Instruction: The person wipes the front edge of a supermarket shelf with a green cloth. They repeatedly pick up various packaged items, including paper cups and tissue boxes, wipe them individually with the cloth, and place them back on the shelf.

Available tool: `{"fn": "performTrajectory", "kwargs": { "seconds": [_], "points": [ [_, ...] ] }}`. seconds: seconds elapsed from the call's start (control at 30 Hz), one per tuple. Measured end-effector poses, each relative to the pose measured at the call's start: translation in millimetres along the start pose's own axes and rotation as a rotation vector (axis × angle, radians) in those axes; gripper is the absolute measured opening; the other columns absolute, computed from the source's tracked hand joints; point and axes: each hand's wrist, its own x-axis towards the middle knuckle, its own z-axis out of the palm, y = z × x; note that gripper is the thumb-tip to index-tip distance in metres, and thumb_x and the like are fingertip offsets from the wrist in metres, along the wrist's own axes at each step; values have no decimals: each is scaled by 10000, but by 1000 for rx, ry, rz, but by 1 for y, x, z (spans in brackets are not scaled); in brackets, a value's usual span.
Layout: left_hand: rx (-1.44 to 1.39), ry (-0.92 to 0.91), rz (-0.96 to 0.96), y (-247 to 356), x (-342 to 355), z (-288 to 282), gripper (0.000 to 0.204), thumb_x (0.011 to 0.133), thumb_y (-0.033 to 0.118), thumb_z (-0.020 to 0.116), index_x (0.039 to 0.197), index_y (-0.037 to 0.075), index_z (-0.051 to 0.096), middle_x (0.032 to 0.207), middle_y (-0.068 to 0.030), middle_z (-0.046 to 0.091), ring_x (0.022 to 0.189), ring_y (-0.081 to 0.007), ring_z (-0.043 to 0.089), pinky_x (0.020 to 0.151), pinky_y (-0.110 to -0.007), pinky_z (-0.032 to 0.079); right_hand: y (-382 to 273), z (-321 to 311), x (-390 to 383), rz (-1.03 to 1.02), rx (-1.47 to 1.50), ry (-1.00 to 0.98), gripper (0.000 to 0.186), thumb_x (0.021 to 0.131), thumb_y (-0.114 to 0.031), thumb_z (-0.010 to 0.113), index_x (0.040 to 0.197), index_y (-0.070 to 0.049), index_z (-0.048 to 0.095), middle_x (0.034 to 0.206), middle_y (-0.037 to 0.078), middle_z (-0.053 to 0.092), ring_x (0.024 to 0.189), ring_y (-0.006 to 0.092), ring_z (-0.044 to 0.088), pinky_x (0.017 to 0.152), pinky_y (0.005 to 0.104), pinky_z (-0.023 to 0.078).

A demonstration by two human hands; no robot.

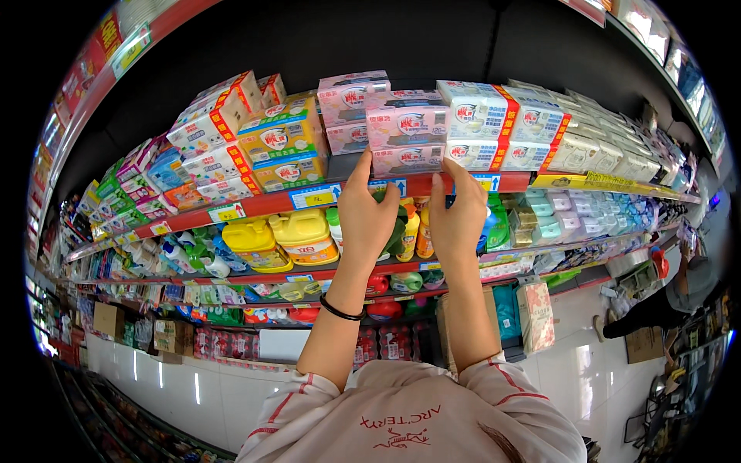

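Pink packs (407, 126) are standing stacked just above the red shelf edge (515, 181), displaying red lettering on a white patch. Above that edge, the left hand (368, 220) and right hand (461, 216) are flanking the lower front pack, index fingers extending unclenched and touching its corners. Blue-and-white arrow tags (316, 197) are lining the edge; labelled yellow jugs (303, 235) are standing below it.

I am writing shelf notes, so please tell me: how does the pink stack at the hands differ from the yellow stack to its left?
The pink stack is pale, while the yellow stack is brighter, with green and blue edging. The left hand and right hand are at the pink stack's lower sides; neither is at the yellow stack. Both show packs one above another, with red printing.
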Motion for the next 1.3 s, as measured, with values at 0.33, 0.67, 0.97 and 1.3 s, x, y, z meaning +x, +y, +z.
{"fn": "performTrajectory", "kwargs": {
  "seconds": [0.33,0.67,0.97,1.3],
  "points": [
    [-499,-170,-21,40,-43,-6,348,1017,135,545,1335,18,467,1121,-68,588,782,-64,591,672,-216,449,-9,-13,-46,375,1092,-599,544,1002,-138,582,1495,-74,363,1374,113,506,1246,180,500,1048,317,401],
    [91,229,166,-7,3,-10,535,974,90,449,1456,-99,315,1481,-313,367,1334,-427,450,1110,-424,359,8,-23,-51,716,1136,-303,261,957,-34,617,1214,-69,589,1087,38,620,974,126,618,811,273,537],
    [97,228,-15,-11,51,-3,568,865,-18,438,1412,-137,344,1369,-340,473,1292,-462,454,1103,-442,365,18,-25,-69,728,1072,-370,246,948,-33,636,1188,-57,587,1052,18,602,964,92,574,837,246,491],
    [-31,188,-84,-24,56,12,514,921,23,451,1402,-138,365,1375,-323,460,1255,-417,491,1076,-413,386,31,-27,-72,746,1053,-392,242,948,-46,640,1183,-50,582,1046,24,608,936,94,575,809,246,497]
  ]
}}
